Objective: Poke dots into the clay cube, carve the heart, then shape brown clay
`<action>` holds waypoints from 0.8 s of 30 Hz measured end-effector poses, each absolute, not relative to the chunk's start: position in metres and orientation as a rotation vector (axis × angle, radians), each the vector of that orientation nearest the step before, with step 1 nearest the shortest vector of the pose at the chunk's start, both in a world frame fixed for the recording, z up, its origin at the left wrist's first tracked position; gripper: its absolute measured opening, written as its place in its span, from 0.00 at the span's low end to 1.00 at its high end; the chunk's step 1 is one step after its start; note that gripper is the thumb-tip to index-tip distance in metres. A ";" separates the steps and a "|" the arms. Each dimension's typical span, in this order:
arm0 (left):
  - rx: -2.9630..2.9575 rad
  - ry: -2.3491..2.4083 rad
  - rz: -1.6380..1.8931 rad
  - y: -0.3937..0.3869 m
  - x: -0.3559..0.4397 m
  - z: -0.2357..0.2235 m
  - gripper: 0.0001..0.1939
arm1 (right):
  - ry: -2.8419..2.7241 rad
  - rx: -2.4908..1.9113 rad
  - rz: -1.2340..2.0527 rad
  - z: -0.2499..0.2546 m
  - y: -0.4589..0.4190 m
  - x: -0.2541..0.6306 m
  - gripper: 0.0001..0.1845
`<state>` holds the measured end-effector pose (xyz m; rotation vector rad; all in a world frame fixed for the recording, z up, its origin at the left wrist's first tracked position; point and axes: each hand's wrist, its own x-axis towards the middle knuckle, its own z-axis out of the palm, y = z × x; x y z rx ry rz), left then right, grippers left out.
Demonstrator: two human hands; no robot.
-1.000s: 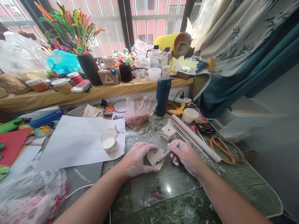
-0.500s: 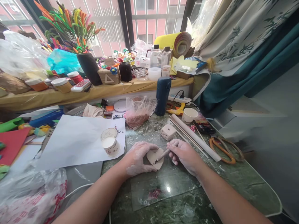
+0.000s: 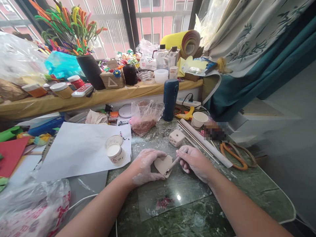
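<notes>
The heart point(image 3: 163, 164) seems to lie on the clear sheet point(image 3: 150, 205). At its left edge, the left hand point(image 3: 145, 166) curls around it, thumb and fingers gripping the rim. To its right, the right hand point(image 3: 194, 163) pinches a tool point(image 3: 174, 163), whose tip meets the heart near its lower point. The step in hand looks like scoring or carving there; the next move calls for a firm left hold and light, short strokes. Beyond the heart sits a die point(image 3: 176, 138); left of it, a cup point(image 3: 116, 155).
</notes>
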<state>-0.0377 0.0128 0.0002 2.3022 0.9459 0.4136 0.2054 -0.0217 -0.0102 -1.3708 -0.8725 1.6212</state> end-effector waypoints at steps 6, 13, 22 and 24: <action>2.300 0.953 0.420 0.012 -0.038 -0.001 0.40 | -0.799 -1.348 1.592 -0.012 -0.021 0.206 0.28; 2.290 0.961 0.406 0.011 -0.038 0.003 0.40 | -0.785 -1.340 1.593 -0.011 -0.023 0.208 0.26; 2.363 0.891 0.394 0.008 -0.037 0.007 0.42 | -0.724 -1.265 1.556 -0.011 -0.027 0.217 0.22; 2.381 0.890 0.394 0.009 -0.036 0.004 0.41 | -0.791 -1.267 1.570 -0.012 -0.028 0.216 0.22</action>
